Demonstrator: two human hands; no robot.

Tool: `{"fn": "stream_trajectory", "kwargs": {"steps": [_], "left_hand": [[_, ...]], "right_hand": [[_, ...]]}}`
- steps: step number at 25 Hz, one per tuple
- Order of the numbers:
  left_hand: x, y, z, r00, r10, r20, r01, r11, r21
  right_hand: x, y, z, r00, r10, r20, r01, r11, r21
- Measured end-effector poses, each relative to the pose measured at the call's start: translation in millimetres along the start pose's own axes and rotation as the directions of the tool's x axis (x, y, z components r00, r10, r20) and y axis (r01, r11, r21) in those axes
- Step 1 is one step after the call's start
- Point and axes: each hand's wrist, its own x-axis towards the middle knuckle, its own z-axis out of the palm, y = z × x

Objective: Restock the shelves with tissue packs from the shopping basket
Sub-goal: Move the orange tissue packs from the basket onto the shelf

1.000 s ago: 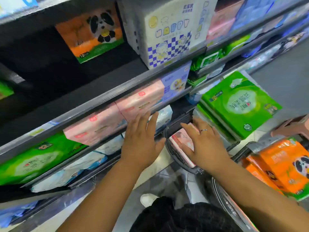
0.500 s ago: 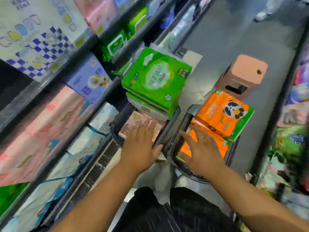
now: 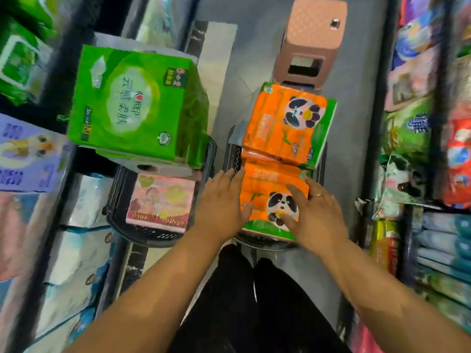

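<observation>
1. Stocked shelving lines both sides of the aisle: the left shelves and the right shelves. Both are too blurred to pick out a free slot.
2. Two dark shopping baskets stand side by side on the floor between them, the left basket and the right basket.
3. A big green pack rests across the far end of the left basket. A pink stool stands just beyond the right basket.
4. The right basket holds two orange panda packs. The far orange pack overlaps the far edge of the near orange pack. A pink pack lies in the left basket.
5. The left hand lies along the near orange pack's left edge, fingers straight and thumb on its top face. The right hand is spread flat over its right side, forefinger on the panda print. Neither hand clamps the pack yet, though the left fingertips may be tucking under the edge, which the blur hides.
6. The step in hand looks like taking hold of the near orange pack. Next, both hands likely need to squeeze its sides, slide it out from under the far pack, lift it, and turn towards a matching shelf.
</observation>
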Motion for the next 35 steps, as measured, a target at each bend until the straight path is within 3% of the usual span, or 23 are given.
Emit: {"fn": "stream_trajectory", "kwargs": {"steps": [8, 11, 14, 16, 19, 22, 29, 35], "left_hand": [[82.1, -47.7, 135.1, 0.984, 0.018, 0.176, -0.014, 1.0, -0.022], [108.6, -64.8, 179.4, 0.974, 0.003, 0.226, 0.005, 0.999, -0.038], [125.9, -77.7, 218.3, 0.949, -0.078, 0.305, 0.15, 0.964, -0.221], [125.8, -81.2, 236.1, 0.896, -0.176, 0.408, 0.339, 0.865, -0.37], [120.5, -82.0, 255.1, 0.841, -0.217, 0.495, 0.457, 0.775, -0.437], [117.8, -78.6, 256.5, 0.853, -0.221, 0.472, 0.473, 0.707, -0.525], [88.4, -68.2, 220.1, 0.877, -0.236, 0.419, 0.462, 0.654, -0.599], [7.4, -52.1, 144.5, 0.868, -0.333, 0.37, 0.497, 0.546, -0.674]], "right_hand": [[57.7, 39.5, 140.6, 0.959, 0.235, 0.161, -0.249, 0.966, 0.073], [79.5, 55.1, 184.7, 0.936, 0.319, 0.15, -0.336, 0.935, 0.111], [101.7, 68.4, 219.4, 0.909, 0.4, 0.114, -0.415, 0.889, 0.193], [111.4, 73.0, 233.9, 0.88, 0.47, 0.064, -0.468, 0.84, 0.275], [117.5, 78.8, 247.7, 0.811, 0.579, 0.084, -0.559, 0.724, 0.405], [116.8, 76.6, 252.0, 0.782, 0.607, 0.142, -0.597, 0.663, 0.452], [90.8, 64.1, 221.6, 0.757, 0.629, 0.18, -0.613, 0.585, 0.531], [36.0, 30.5, 151.5, 0.864, 0.494, 0.099, -0.441, 0.647, 0.622]]}}
